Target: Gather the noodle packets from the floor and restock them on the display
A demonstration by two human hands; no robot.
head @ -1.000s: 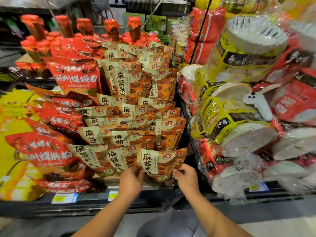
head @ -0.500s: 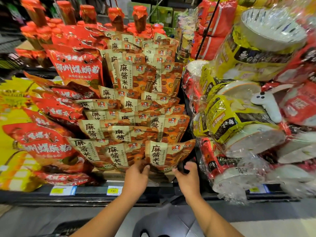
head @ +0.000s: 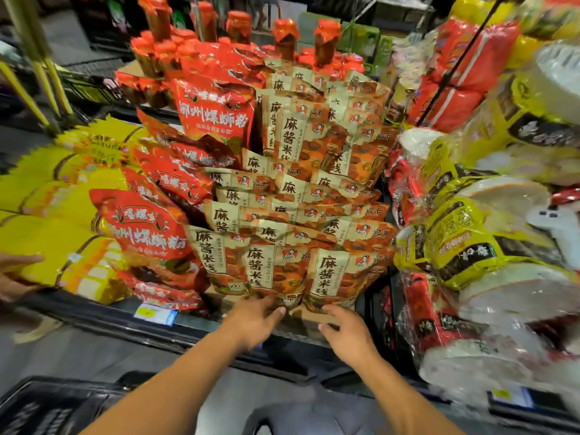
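Tan and orange noodle packets (head: 301,196) stand in overlapping rows on the sloped display. The front row holds three of them, the rightmost packet (head: 339,274) upright at the display's lower edge. My left hand (head: 254,318) lies just under the middle front packet (head: 273,271), its straight fingertips touching the packet's bottom edge. My right hand (head: 348,331) hovers below the rightmost packet with fingers spread and holds nothing.
Red noodle packets (head: 147,237) and yellow packs (head: 53,233) fill the display's left. Wrapped bowl noodles (head: 489,246) crowd the right. Red-capped jars (head: 285,36) stand at the back. The black shelf edge (head: 119,315) runs below. A dark basket (head: 47,406) sits bottom left. Another person's hand (head: 12,277) shows at the left edge.
Both my hands have let go of the rightmost front packet and drawn back below it, with the fingers now straightened. The view has shifted, showing more of the display's left side.
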